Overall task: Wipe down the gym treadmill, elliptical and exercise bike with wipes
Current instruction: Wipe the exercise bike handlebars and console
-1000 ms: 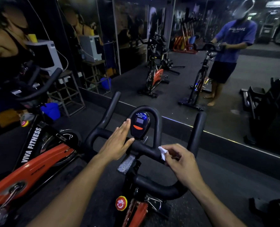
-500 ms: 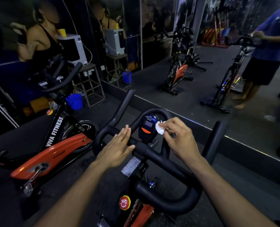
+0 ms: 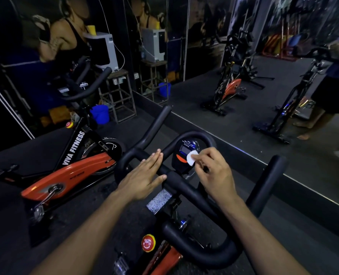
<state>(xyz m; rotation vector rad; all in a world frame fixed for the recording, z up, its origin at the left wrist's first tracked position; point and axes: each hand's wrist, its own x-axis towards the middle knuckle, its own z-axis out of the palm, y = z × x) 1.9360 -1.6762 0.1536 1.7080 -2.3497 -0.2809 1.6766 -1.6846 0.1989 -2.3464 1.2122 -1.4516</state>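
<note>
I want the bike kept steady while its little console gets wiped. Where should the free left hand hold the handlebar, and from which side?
Grip the handlebar on its crossbar just left of the console, coming from above: that round, level stretch lies under the flat left hand, so its fingers could probably curl round it, clear of the right hand and wipe.

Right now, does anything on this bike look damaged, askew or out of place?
Nothing stands out. The right hand pinches the wipe against the console; the left hand rests flat on the handlebar.
</note>
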